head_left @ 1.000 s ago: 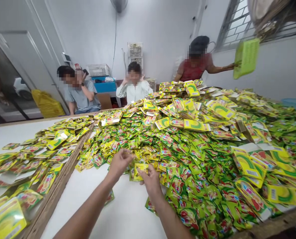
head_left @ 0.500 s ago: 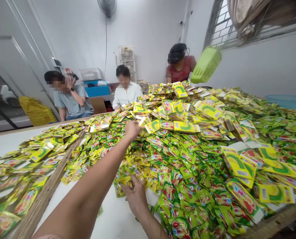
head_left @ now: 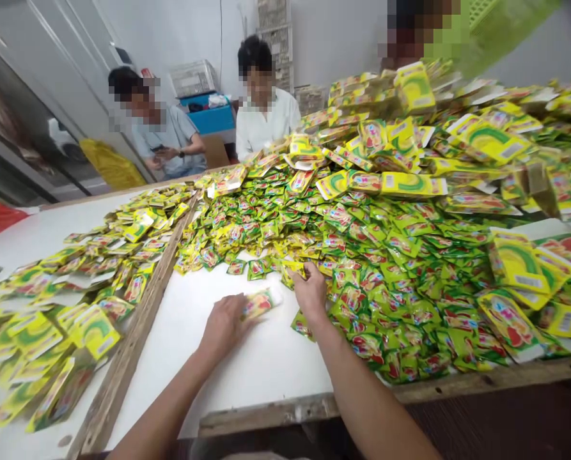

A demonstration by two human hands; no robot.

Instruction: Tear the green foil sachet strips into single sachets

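My left hand [head_left: 225, 321] is closed on a small yellow-green box [head_left: 259, 303], which is blurred and held just above the white table [head_left: 247, 364]. To its right, my right hand [head_left: 311, 291] pinches a small yellow packet [head_left: 292, 267] at the near edge of the heap. Green and yellow packets with red fruit prints [head_left: 376, 281] are piled beyond and to the right of my hands. Yellow boxes [head_left: 412, 184] lie on top of that heap.
A wooden strip [head_left: 136, 319] divides the table, with more yellow boxes [head_left: 93, 331] on its left. Two people [head_left: 170, 140] [head_left: 268, 121] sit across the table; another person's head [head_left: 419, 29] is near a green basket [head_left: 510, 32].
My left hand has drawn back from the heap with a box in it. My right hand is at the packets' edge, still pinching. The view has tilted down; the seated person at left has lowered a hand.
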